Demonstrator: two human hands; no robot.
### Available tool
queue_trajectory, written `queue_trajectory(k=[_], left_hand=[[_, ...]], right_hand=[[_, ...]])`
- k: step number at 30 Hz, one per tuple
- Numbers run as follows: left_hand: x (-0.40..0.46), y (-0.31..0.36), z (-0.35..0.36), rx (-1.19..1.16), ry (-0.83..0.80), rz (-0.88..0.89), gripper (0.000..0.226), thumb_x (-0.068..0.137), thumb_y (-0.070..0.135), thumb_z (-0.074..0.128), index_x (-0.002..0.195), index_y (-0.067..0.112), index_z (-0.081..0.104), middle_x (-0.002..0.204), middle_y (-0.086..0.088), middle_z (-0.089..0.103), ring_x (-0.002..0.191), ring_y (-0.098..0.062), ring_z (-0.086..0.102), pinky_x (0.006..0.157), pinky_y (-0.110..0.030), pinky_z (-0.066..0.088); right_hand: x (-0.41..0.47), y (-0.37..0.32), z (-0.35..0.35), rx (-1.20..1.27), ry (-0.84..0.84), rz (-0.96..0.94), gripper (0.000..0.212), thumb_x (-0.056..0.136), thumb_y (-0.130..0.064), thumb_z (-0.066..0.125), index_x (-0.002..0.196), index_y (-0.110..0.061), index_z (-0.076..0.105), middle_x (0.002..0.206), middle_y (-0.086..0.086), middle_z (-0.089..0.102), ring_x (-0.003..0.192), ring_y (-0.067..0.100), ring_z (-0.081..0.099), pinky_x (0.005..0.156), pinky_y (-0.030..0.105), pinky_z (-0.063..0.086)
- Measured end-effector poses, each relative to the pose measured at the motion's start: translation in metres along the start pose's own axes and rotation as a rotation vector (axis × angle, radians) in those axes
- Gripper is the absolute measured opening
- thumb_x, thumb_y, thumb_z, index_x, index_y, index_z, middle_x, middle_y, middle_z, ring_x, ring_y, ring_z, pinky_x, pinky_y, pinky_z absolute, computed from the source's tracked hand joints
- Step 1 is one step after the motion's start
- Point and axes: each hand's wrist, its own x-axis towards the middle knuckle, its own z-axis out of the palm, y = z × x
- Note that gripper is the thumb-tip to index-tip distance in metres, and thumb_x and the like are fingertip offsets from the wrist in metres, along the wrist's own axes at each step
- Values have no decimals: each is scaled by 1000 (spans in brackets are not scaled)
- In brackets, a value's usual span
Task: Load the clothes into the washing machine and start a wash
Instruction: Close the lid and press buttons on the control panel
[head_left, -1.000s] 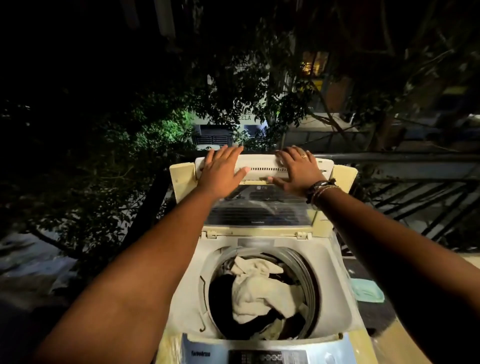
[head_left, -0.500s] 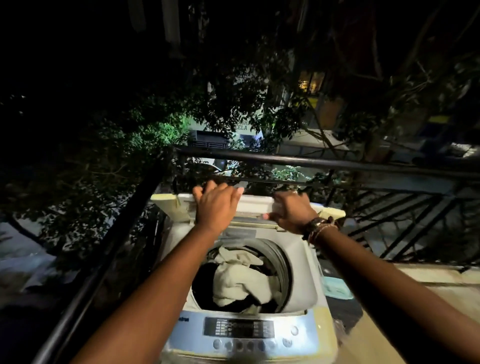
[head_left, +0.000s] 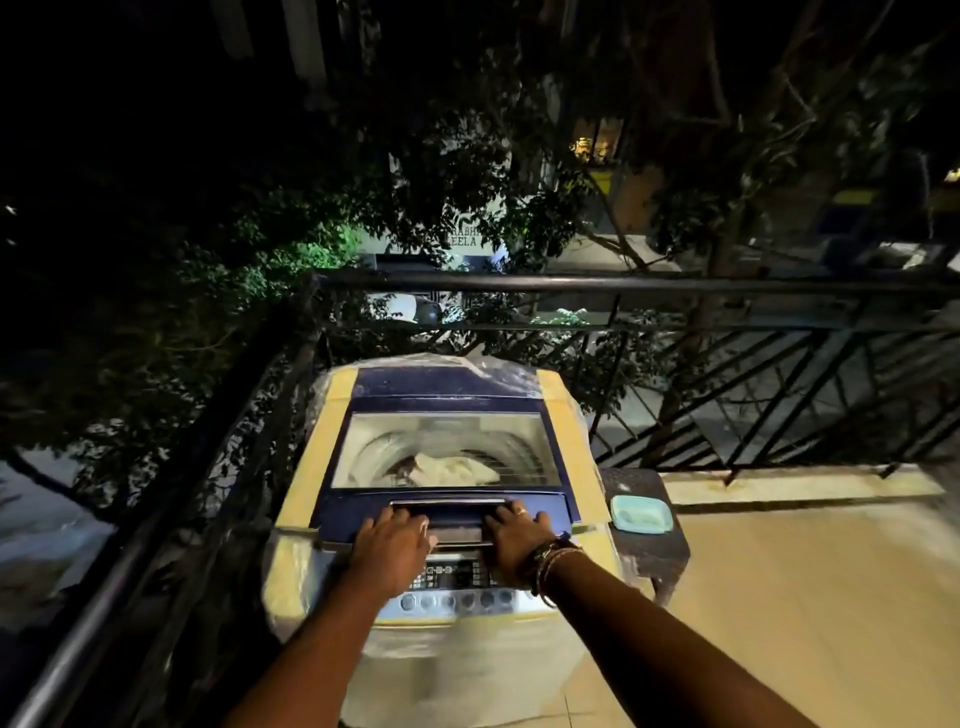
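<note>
A top-loading washing machine (head_left: 571, 447) stands in the balcony corner, its dark blue lid (head_left: 447, 389) lying flat and closed. Through the lid's clear window, pale clothes (head_left: 457, 470) show inside the drum. My left hand (head_left: 389, 540) and my right hand (head_left: 514, 535) both press on the lid's front edge by its handle recess, fingers lying fairly straight on it. The control panel (head_left: 457, 597) with its row of round buttons sits just below my wrists, partly covered by them.
A black metal railing (head_left: 623, 285) runs behind and to the left of the machine, with dark trees beyond. A small dark stool (head_left: 649, 551) at the machine's right carries a teal soap dish (head_left: 641, 514). Tiled balcony floor (head_left: 805, 597) spreads to the right.
The lid was raised and folded with both hands on its top edge; it has come down and now lies closed over the drum. The view has pulled back.
</note>
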Motion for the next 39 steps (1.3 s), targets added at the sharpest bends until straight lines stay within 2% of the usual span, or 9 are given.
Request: queue_trajectory(k=[5,8,12,15,17,21,25,33,39], left_hand=[[-3,-2,28,-102,-46,-1,57,103,50,34,154,26,30,159,0,34,146,-22,29,113,-38,33],[-5,-7,42,-121,-45,8,64,103,53,31,159,28,13,167,2,13,154,-18,10,122,-40,21],[-13,-11,60,-145,-60,38,71,102,59,25,159,29,-5,166,6,-12,154,-15,-11,125,-40,2],[-19,-16,62,-133,-71,46,72,100,62,22,158,31,-10,163,8,-21,152,-14,-18,125,-41,0],[-23,-21,60,-136,-91,39,73,100,62,23,158,30,-8,163,10,-20,152,-13,-17,125,-42,3],[-32,-30,54,-153,-121,11,74,100,62,28,159,28,-2,165,11,-14,154,-12,-10,124,-45,10],[-39,-31,54,-138,-154,-22,76,100,61,31,159,28,-2,165,10,-16,154,-15,-10,123,-49,14],[-49,-33,63,-153,-184,-63,75,101,59,34,159,27,-2,165,9,-16,154,-16,-8,120,-53,24],[-56,-34,67,-148,-184,-39,74,103,42,43,160,22,-1,166,5,-16,154,-18,-9,124,-46,19]], right_hand=[[-4,-8,23,14,-81,36,81,95,-49,48,158,-11,15,162,7,18,152,27,9,114,63,20],[-1,-6,34,30,-92,37,81,98,-53,37,160,-13,4,168,4,0,154,22,-4,117,68,10],[-1,0,51,84,-88,24,94,93,-69,35,160,-15,-3,167,1,-12,154,20,-14,118,67,2],[-10,4,64,134,-26,19,119,68,-93,5,159,-17,-5,165,0,-21,153,22,-17,120,63,1],[-23,10,81,139,17,24,126,59,-94,-3,159,-17,-7,163,1,-25,152,22,-20,121,62,2],[-53,22,109,88,75,61,103,87,-79,26,158,-14,-11,160,4,-30,148,23,-25,120,62,1],[-68,34,117,85,78,137,104,84,-81,20,158,-15,-13,161,3,-30,152,25,-21,121,59,-1],[-81,36,115,97,50,182,104,88,-72,46,158,-21,-12,163,-1,-27,154,25,-15,122,57,9],[-80,32,106,95,24,202,110,84,-69,57,159,-21,-7,166,-2,-19,155,25,-7,120,57,20]])
